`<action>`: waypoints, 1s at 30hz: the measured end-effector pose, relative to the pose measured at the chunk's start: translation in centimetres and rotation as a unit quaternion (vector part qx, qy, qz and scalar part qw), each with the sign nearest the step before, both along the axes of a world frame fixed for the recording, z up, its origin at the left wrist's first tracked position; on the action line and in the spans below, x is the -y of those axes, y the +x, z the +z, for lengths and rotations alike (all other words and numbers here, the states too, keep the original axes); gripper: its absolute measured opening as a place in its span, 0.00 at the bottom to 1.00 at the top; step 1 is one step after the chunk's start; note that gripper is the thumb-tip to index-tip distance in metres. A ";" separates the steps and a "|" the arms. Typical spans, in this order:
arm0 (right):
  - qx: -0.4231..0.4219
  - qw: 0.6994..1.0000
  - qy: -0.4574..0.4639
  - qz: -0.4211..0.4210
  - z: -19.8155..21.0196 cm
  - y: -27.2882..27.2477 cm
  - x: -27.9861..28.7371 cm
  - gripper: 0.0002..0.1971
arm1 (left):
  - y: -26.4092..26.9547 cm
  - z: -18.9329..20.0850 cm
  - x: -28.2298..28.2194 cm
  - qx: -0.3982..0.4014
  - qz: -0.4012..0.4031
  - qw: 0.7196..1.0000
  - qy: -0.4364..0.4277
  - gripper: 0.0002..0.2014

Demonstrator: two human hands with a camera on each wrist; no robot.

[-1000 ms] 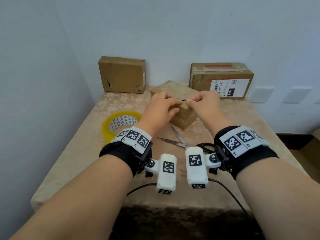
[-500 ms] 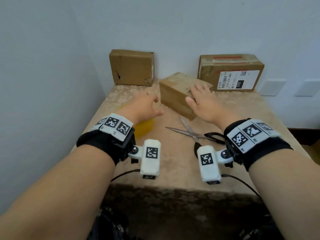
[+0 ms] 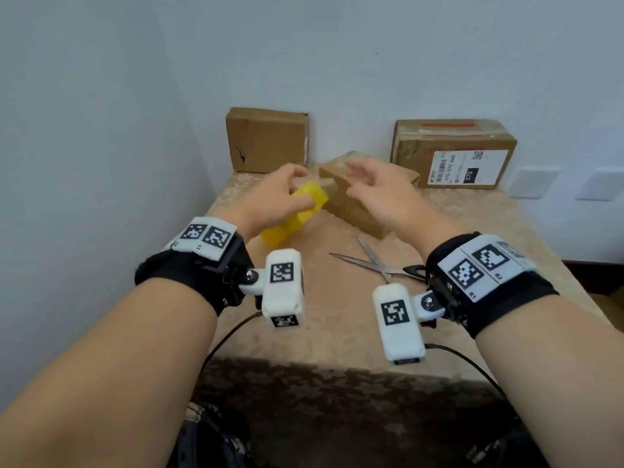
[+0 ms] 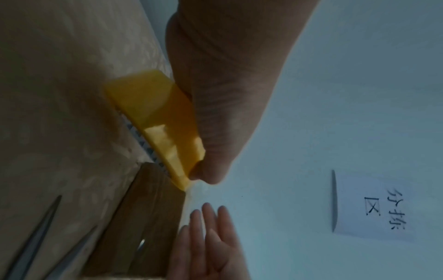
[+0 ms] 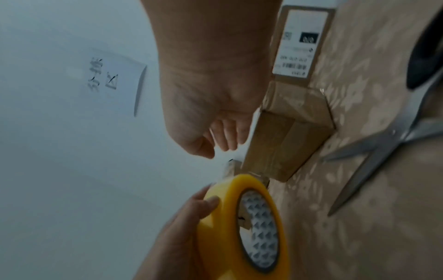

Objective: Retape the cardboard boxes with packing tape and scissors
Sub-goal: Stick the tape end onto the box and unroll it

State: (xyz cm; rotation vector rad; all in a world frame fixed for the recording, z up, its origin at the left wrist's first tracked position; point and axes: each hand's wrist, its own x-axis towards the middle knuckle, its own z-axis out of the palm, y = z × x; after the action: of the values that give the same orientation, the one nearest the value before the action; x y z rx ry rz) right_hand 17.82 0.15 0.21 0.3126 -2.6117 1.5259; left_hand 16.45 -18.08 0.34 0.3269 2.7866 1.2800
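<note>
Above table (image 3: 337, 332), left hand (image 3: 270, 201) gripping tape (image 3: 304, 211)

Left hand (image 3: 270, 201) grips yellow tape roll (image 3: 297, 214); right hand (image 3: 378, 194) loose above small box (image 3: 354, 211)

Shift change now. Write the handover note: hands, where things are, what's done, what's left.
Left hand grips the yellow tape roll, lifted off the table.
Right hand open, empty, raised beside the roll above the small box.
Scissors lie open on the table, near the right wrist.
Two more boxes stand against the wall.
No strip pulled yet; new tape on any box cannot be made out. Pulling, cutting and sticking remain.
</note>
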 end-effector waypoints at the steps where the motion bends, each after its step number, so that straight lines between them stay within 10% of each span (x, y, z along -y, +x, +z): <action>1: 0.045 0.998 -0.035 -0.004 0.2 0.0 0.3 0.24 | 0.2 0.4 -0.1 -0.005 0.001 1.000 0.029 0.25; 6: 0.081 0.992 -0.102 -0.008 -0.1 0.0 -0.2 0.02 | 0.9 1.5 -1.4 -0.007 -0.025 0.999 0.041 0.19; 30: -0.126 0.987 0.096 -0.024 1.8 -0.5 -0.9 0.04 | -0.3 0.2 -2.1 0.003 -0.060 0.998 -0.024 0.14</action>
State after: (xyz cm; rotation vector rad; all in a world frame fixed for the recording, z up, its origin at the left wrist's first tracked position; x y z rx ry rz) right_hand 17.33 1.02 2.02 0.4246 -2.5448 1.1379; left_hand 16.12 -16.00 0.56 0.4789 2.7413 1.1834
